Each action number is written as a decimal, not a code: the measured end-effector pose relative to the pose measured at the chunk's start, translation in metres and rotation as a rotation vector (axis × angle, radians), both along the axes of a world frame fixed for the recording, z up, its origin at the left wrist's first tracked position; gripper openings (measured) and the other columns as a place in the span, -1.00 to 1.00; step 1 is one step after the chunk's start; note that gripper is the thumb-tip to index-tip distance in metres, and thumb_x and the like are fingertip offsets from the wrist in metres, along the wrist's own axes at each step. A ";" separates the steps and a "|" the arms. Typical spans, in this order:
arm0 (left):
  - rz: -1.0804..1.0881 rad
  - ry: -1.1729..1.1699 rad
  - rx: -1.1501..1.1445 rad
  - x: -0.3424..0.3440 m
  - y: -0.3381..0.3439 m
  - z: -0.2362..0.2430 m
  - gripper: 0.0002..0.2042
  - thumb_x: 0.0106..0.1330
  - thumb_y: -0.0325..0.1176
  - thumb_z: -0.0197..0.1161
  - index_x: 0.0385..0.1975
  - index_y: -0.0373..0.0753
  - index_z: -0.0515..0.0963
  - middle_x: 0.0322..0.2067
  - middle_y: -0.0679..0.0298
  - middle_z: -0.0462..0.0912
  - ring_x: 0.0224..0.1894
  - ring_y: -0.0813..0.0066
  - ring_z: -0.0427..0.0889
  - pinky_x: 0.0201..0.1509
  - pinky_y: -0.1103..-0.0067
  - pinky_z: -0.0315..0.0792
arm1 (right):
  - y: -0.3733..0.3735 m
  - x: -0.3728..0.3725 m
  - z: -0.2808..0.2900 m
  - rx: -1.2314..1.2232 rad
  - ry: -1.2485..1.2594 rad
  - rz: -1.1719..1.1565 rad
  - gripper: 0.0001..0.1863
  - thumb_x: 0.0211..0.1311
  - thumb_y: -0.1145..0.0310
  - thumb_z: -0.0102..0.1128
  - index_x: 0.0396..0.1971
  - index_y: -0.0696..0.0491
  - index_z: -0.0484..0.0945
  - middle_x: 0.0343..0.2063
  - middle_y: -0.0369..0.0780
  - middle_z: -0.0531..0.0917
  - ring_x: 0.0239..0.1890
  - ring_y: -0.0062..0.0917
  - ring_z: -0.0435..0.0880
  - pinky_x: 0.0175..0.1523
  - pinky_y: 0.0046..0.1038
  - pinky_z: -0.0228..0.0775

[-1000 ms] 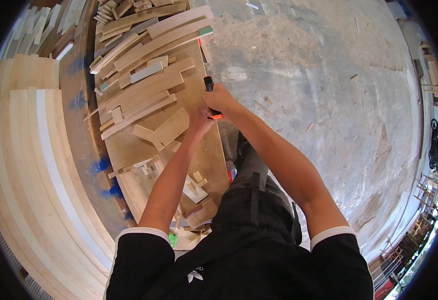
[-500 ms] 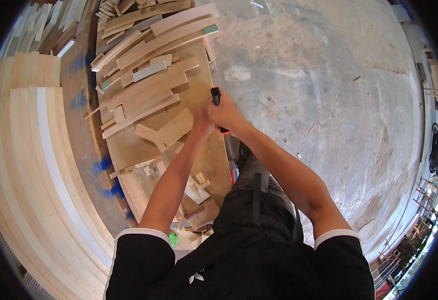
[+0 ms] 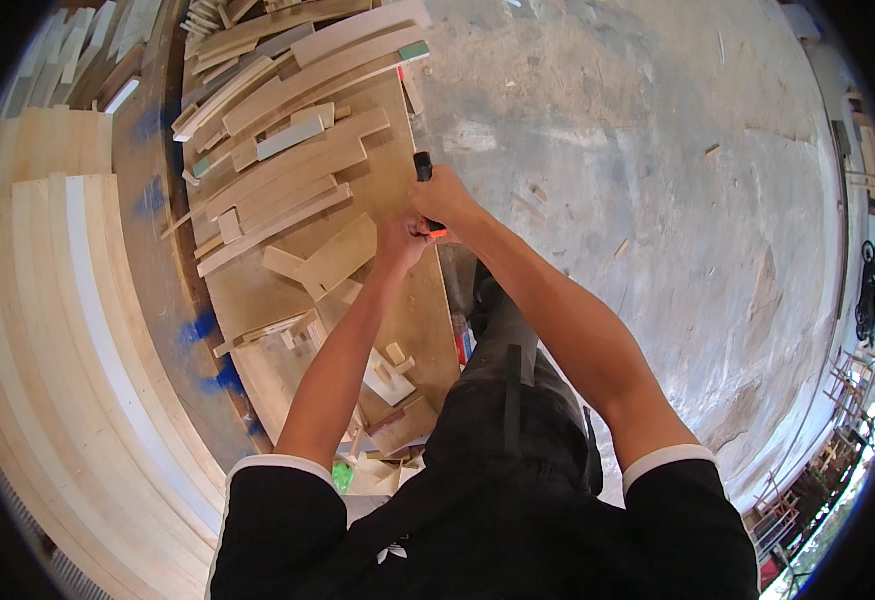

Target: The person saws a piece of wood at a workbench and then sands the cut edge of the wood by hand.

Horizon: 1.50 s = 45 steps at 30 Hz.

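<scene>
As observed in the head view, the right hand [image 3: 445, 198] is closed around a black, rod-shaped tool with an orange-red end [image 3: 424, 168]. The black end projects above the fist; the orange-red end shows below it, just beside the left hand [image 3: 403, 243]. The left hand's fingers are bent at this lower end; whether they grip the tool or some small piece cannot be told, the fingertips being partly hidden. The tool is located above the right edge of the brown wooden surface [image 3: 423, 300], in front of the person.

Nearest the left hand on the surface is a flat, tan rectangular board [image 3: 341, 257], lying at a slant. Beyond it lie a long, pale wooden piece with a stepped end [image 3: 298, 165], a grey-white rectangular block [image 3: 292, 138] and a long wooden strip with a green end [image 3: 328, 80]. Closer to the person, a brown wooden block [image 3: 404, 425] is noted.

To the left stands a brown panel with blue patches [image 3: 158, 235]; further left, broad pale wooden planks [image 3: 38, 350] include one white strip. To the right extends the grey, stained concrete floor [image 3: 608, 180], bearing a few small wood offcuts [image 3: 623, 248].
</scene>
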<state>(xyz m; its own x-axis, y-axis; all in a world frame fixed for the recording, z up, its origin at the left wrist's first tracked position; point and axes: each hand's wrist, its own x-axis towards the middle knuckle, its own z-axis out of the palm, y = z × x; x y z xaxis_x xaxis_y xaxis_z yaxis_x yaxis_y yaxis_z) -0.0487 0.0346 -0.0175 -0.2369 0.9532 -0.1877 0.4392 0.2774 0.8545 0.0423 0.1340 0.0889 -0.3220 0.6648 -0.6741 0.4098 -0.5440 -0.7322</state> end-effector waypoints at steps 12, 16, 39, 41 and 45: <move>-0.042 0.185 -0.054 -0.001 0.007 0.033 -0.86 -0.07 -0.51 0.44 -0.47 -0.31 0.70 -0.59 0.06 0.67 -0.59 0.43 0.64 -0.47 0.48 0.46 | 0.007 -0.006 -0.032 0.042 -0.015 0.065 -0.80 0.00 0.38 0.15 -0.51 0.25 0.47 -0.53 -0.02 0.57 -0.45 -0.25 0.61 -0.40 -0.30 0.41; -0.039 0.124 -0.015 -0.002 0.005 0.031 -0.90 -0.01 -0.53 0.35 -0.46 -0.32 0.69 -0.60 0.05 0.65 -0.61 0.42 0.60 -0.49 0.45 0.44 | 0.009 -0.006 -0.025 0.055 -0.065 0.101 -0.67 -0.06 0.29 0.22 -0.48 0.32 0.54 -0.42 0.13 0.65 -0.27 -0.07 0.70 -0.22 -0.23 0.52; -0.094 -0.158 0.109 -0.013 0.007 0.017 -0.71 -0.07 -0.32 0.39 -0.78 -0.36 0.44 -0.79 0.35 0.32 -0.52 0.74 0.26 -0.58 0.46 0.28 | -0.115 0.042 0.008 0.539 0.183 -0.082 -0.71 0.09 0.40 0.20 -0.20 0.17 0.42 -0.58 0.02 0.53 -0.55 -0.07 0.56 -0.43 -0.29 0.38; -0.108 -0.024 0.054 -0.019 0.006 0.012 -0.72 -0.09 -0.33 0.38 -0.75 -0.38 0.45 -0.80 0.26 0.28 -0.56 0.73 0.27 -0.57 0.46 0.29 | -0.134 0.046 -0.004 0.584 0.254 -0.107 -0.72 0.07 0.42 0.22 -0.22 0.17 0.42 -0.61 -0.02 0.51 -0.62 -0.11 0.50 -0.48 -0.34 0.34; -0.080 0.014 -0.095 -0.018 0.011 -0.006 -0.76 -0.13 -0.30 0.40 -0.68 -0.37 0.56 -0.80 0.13 0.34 -0.67 0.62 0.37 -0.56 0.46 0.34 | -0.165 0.063 -0.036 0.590 0.279 -0.035 -0.86 -0.03 0.48 0.23 -0.49 0.16 0.44 -0.69 -0.14 0.43 -0.69 -0.37 0.40 -0.51 -0.42 0.28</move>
<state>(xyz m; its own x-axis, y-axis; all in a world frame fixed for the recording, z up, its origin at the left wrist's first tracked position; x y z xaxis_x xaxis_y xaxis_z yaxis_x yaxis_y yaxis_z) -0.0667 0.0454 -0.0231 -0.1638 0.9474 -0.2751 0.4745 0.3201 0.8200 0.1053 -0.0309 0.0528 -0.4036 0.9108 -0.0868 0.1503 -0.0276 -0.9883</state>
